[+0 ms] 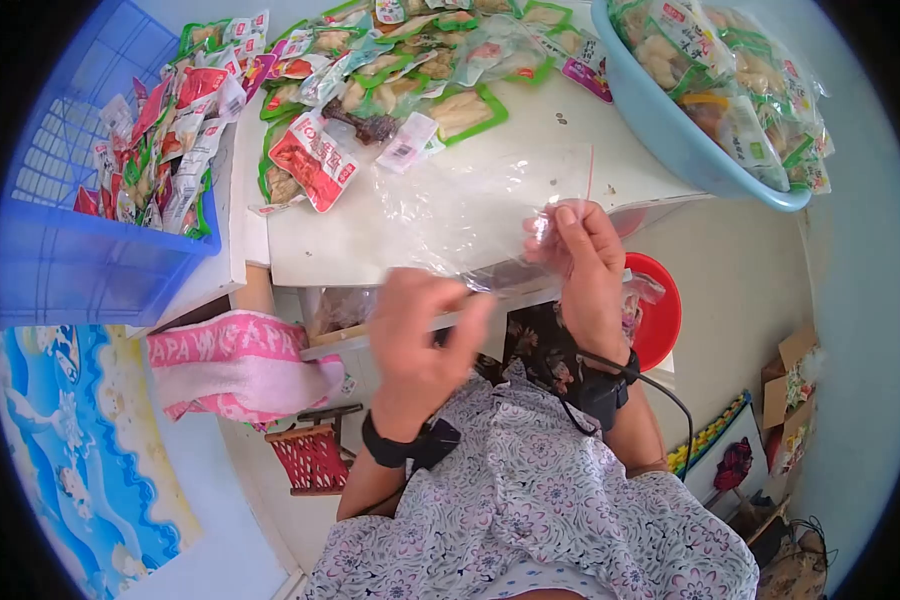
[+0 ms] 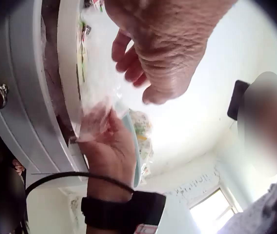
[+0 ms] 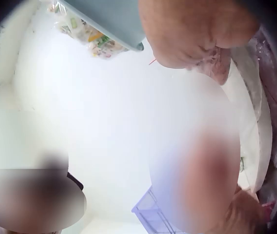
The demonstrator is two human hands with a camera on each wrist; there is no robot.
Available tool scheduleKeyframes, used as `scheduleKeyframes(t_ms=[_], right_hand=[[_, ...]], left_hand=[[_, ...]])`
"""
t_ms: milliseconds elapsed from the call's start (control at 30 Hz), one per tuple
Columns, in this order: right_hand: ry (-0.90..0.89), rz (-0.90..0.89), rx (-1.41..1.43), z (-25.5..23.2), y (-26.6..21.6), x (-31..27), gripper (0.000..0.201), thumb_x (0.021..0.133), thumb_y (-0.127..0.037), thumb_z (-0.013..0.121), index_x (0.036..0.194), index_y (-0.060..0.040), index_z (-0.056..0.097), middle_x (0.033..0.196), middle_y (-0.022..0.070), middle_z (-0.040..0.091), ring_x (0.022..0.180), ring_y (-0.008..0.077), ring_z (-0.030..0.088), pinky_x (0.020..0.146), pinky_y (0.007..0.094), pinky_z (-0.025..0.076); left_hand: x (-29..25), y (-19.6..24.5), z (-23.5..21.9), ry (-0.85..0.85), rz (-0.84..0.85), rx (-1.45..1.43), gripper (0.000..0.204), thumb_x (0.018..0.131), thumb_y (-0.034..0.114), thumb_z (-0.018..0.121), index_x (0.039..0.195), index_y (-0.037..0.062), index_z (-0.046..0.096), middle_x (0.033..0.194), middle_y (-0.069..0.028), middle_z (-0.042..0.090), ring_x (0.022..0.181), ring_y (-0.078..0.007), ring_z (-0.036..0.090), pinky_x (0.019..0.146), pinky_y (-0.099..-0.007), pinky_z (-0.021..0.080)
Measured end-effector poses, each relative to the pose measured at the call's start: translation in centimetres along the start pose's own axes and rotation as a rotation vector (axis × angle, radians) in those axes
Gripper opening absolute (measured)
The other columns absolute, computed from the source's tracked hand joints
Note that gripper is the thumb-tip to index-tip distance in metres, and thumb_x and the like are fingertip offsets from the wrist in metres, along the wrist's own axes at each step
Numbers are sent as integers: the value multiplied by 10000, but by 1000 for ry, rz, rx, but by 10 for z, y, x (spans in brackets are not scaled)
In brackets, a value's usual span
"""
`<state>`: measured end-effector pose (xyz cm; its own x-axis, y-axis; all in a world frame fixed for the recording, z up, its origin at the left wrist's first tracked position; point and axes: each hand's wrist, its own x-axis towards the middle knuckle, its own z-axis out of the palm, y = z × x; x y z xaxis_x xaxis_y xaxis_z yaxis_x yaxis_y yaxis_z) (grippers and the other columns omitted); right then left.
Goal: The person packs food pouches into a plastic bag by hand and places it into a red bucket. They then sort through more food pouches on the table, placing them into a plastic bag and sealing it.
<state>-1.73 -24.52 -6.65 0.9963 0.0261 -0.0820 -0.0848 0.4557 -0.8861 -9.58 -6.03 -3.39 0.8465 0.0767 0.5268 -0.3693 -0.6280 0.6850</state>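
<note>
My right hand pinches a clear plastic bag by its edge, thumb on top. The bag spreads to the left over the front of the white table. In the left wrist view the thin film covers part of the right fingers. My left hand, blurred in the head view, hovers in front of the table edge near the bag's lower left. Its fingers are loosely bent with nothing between them. Beyond the bag lie a red food packet and a dark-brown vacuum-packed piece.
Several green-edged food packets cover the table's back. A blue basket of packets stands left, a light-blue basin with filled bags right. Below are a drawer under the tabletop, a pink towel and a red bucket.
</note>
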Motion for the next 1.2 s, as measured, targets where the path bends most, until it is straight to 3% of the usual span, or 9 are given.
scheduleKeyframes(t_ms=[100, 300, 433, 533, 633, 933, 1033, 1133, 1200], right_hand=[[-13, -18, 66, -6, -1, 2, 182, 1096, -193, 552, 1116, -29, 629, 992, 61, 708, 873, 148, 693, 765, 295, 563], [-126, 42, 131, 3, 6, -3, 177, 1096, -200, 556, 1105, -38, 629, 934, 40, 692, 773, 119, 654, 698, 271, 522], [-45, -14, -88, 12, 0, -7, 189, 1091, -212, 576, 1070, -43, 658, 775, -27, 608, 641, 51, 535, 599, 213, 423], [43, -106, -196, 8, -4, -3, 195, 1084, -220, 599, 1045, -45, 677, 690, -69, 520, 593, 16, 434, 543, 201, 327], [94, -133, -252, 1, -2, 1, 195, 1082, -224, 606, 1031, -48, 674, 642, -85, 464, 569, 8, 377, 523, 213, 283], [44, -169, -364, 1, 9, 5, 213, 1098, -211, 567, 1023, -28, 645, 638, -69, 466, 545, 17, 393, 501, 220, 308], [35, -215, -479, 7, 7, 7, 177, 1095, -169, 560, 1046, -8, 616, 643, -44, 493, 539, 31, 430, 492, 231, 339], [6, -182, -496, 13, 0, 6, 135, 1086, -126, 556, 1072, 7, 582, 656, 2, 556, 533, 54, 498, 482, 245, 375], [-19, -184, -468, 24, -2, 7, 114, 1079, -102, 557, 1089, 12, 561, 671, 36, 599, 532, 77, 546, 479, 254, 403]], left_hand=[[-4, -21, -18, 262, -341, -178, 414, 924, 211, 783, 1252, 18, 620, 1137, -103, 652, 1021, -212, 629, 846, -347, 511], [-2, -20, -15, 73, -614, -949, 679, 1052, 349, 591, 1592, 5, 363, 1518, -212, 489, 1237, -302, 578, 1049, -442, 504], [0, -25, -7, 292, -626, -988, 261, 1030, 192, 655, 1244, 43, 652, 1183, -139, 716, 818, -142, 629, 678, -285, 493], [5, -30, -9, 289, -589, -932, 81, 1015, 123, 685, 1009, 55, 640, 891, -39, 713, 608, -41, 513, 547, -207, 374], [-3, -42, -9, 324, -551, -889, 91, 1025, 127, 680, 973, 61, 644, 826, 14, 646, 568, -12, 406, 506, -200, 280], [-5, -61, -37, 474, -634, -673, 109, 1033, 149, 675, 1032, 42, 697, 862, 47, 631, 713, -18, 463, 614, -201, 357], [-7, -70, -40, 522, -500, -171, 146, 1016, 125, 686, 1111, 14, 695, 902, 34, 650, 750, -47, 512, 668, -220, 423], [6, -55, -45, 637, -153, 210, 201, 1009, 78, 674, 1202, 21, 678, 996, 14, 651, 772, -34, 528, 634, -192, 422], [9, -33, -46, 536, -261, -34, 221, 1005, 59, 672, 1221, 13, 670, 1021, 0, 648, 804, -44, 549, 680, -200, 452]])
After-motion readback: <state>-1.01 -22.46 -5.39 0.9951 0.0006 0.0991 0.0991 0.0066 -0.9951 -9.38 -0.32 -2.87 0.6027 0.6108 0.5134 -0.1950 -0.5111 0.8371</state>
